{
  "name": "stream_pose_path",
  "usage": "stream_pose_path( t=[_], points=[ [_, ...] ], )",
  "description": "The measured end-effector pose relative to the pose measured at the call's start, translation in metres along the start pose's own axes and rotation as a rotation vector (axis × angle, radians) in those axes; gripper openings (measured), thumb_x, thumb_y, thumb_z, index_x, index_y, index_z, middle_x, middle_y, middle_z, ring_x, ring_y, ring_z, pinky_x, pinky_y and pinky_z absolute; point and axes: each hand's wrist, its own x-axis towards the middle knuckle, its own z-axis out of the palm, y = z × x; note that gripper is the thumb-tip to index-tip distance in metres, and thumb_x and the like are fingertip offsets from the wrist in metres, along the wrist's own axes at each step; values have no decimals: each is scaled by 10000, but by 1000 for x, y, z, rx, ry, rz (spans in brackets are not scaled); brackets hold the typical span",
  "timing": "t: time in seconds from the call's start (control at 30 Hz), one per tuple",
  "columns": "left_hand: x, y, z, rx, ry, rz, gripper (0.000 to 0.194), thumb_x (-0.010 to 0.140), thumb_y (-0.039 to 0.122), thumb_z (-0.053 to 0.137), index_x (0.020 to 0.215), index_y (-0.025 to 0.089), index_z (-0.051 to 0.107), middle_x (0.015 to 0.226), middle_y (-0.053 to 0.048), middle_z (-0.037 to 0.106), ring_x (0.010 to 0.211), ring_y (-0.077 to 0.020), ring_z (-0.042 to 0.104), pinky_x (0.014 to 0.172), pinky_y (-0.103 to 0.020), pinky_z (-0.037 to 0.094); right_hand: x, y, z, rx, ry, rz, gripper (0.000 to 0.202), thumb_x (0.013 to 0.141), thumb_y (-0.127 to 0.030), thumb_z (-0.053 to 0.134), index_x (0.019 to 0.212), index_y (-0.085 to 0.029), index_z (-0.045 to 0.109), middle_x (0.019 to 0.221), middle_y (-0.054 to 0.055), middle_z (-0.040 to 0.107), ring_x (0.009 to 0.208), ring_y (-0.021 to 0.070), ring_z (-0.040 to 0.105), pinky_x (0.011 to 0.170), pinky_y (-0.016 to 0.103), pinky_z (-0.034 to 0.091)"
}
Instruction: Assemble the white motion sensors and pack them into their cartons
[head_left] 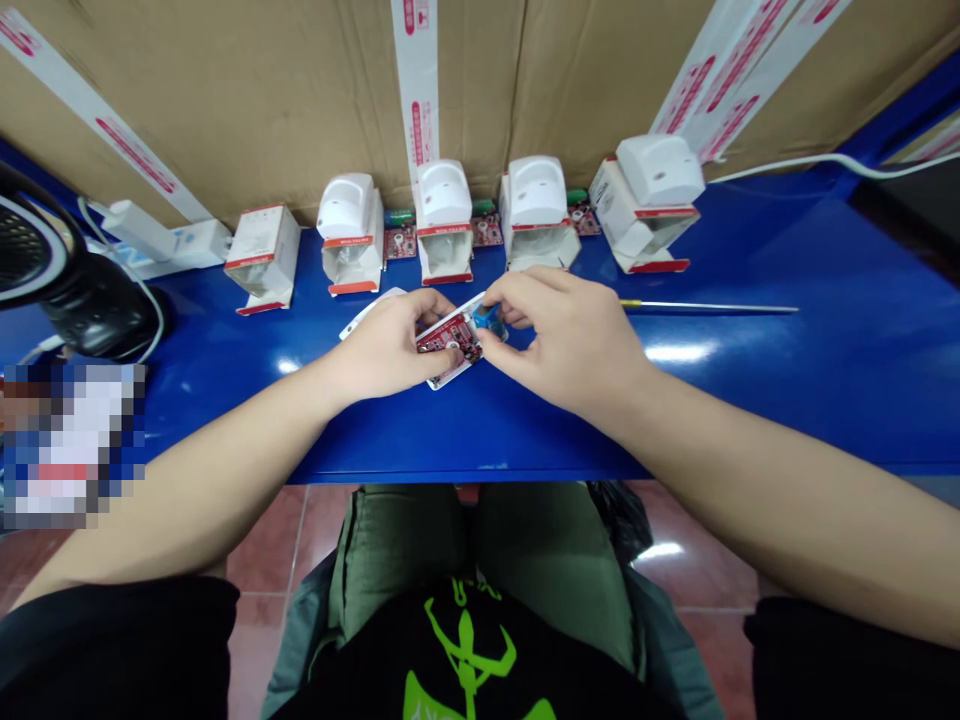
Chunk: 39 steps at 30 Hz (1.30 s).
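A red circuit board (463, 338) sits in a white plastic housing (442, 382), held just above the blue tabletop. My left hand (386, 345) grips its left side, thumb on the board's face and fingers behind. With thumb and fingertips, my right hand (566, 325) pinches a small blue part (486, 317) at the board's right end; its exact kind is hard to make out. Partly under my left hand lies a white plastic piece (367, 312). Beyond my right hand rests a thin metal rod with a yellow end (709, 307), perhaps a screwdriver.
Along the cardboard wall (300, 90) stand several small open boxes (266, 250), most topped by white sensor housings (442, 192). Red circuit boards (401, 243) lie between some. At left are a black fan-like device (82, 280) and a power strip (187, 245). A white cable (810, 163) runs right.
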Motion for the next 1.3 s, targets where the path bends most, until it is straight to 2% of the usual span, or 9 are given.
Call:
stream_pose_path(
  t=[0.17,0.5,0.77,0.97,1.1,1.3],
  points=[
    [-2,4,0,15,26,33,248,764,325,727,967,197,664,859,-22,772,771,-189,723,691,-298,570,-2,0,1,-11,69,-24,208,930,-293,645,1086,-220,763,991,73,765,830,239,700,764,372,533],
    [-3,8,0,103,54,19,209,777,304,728,938,208,634,741,23,727,639,-153,640,613,-269,481,1,-2,0,96,94,33,184,903,-270,688,1078,-250,742,1012,87,726,877,267,676,883,450,591],
    [0,5,-1,28,80,-15,260,756,339,763,937,205,634,756,17,713,682,-161,641,637,-274,489,8,2,-8,277,33,131,116,855,-282,700,963,-241,698,890,42,671,741,215,638,810,445,617],
    [-3,8,1,55,102,25,287,777,356,751,997,188,673,822,-9,743,721,-168,653,665,-281,503,8,5,-6,254,6,130,121,847,-315,731,944,-244,736,886,37,694,729,208,647,772,428,610],
    [-6,10,2,54,108,50,238,786,337,746,955,199,652,815,-9,753,736,-178,679,673,-285,506,8,6,-5,228,-9,115,130,857,-343,719,928,-237,742,880,50,695,734,217,656,779,441,605],
    [-4,8,4,67,108,115,218,800,337,749,938,210,638,856,-22,767,745,-186,690,673,-293,519,8,5,-3,277,42,158,173,806,-332,752,918,-246,652,852,28,705,726,218,651,775,440,605]
  ],
)
